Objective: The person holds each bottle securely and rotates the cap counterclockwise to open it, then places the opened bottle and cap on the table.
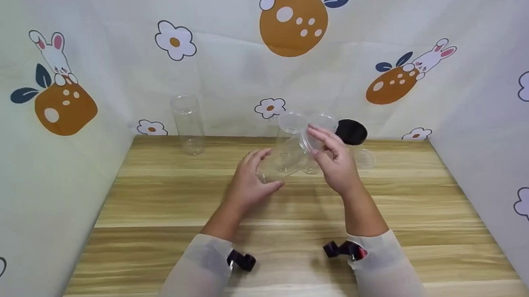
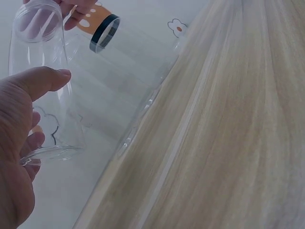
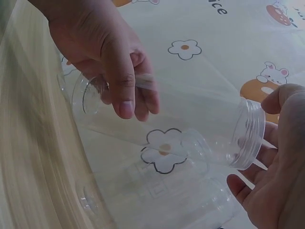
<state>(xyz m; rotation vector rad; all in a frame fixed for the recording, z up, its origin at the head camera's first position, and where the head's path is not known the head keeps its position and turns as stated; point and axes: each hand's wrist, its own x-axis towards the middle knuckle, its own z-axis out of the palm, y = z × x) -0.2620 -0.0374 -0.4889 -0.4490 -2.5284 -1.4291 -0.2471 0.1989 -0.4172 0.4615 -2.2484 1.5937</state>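
Observation:
A clear, see-through cylindrical jar (image 1: 287,160) is held tilted above the table, its ridged end up and to the right. My left hand (image 1: 250,179) grips it near the base, thumb on the near side and fingers behind, as the left wrist view shows. At the ridged mouth end, my right hand (image 1: 337,162) holds the rim between thumb and fingers. Ridges on the neck (image 3: 249,133) show in the right wrist view; whether a clear lid covers it, I cannot tell. Just behind stand more clear jars (image 1: 292,122), partly hidden by the held one.
One jar at the back right has a black top (image 1: 351,132). Another clear jar (image 1: 188,125) stands alone at the back left. The wooden table (image 1: 158,219) is enclosed by patterned cloth walls (image 1: 223,68) at the back and both sides.

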